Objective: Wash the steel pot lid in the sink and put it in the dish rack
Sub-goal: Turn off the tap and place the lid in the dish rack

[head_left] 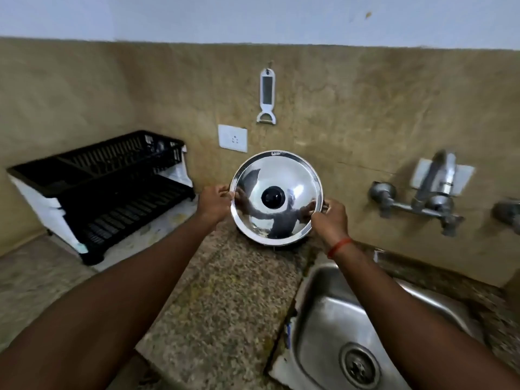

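Both hands, left hand (214, 202) and right hand (329, 218), grip the steel pot lid (277, 198) by opposite rims, fingers closed, tilted upright above the tabletop (225, 291); probably for carrying to the sink (337, 319); the dish rack (107, 192) waits left.

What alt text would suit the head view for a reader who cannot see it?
Both hands, left hand and right hand, hold a steel pot lid by its rim, tilted toward the camera above a granite counter. A black dish rack stands to the left; a steel sink and wall tap are to the right.
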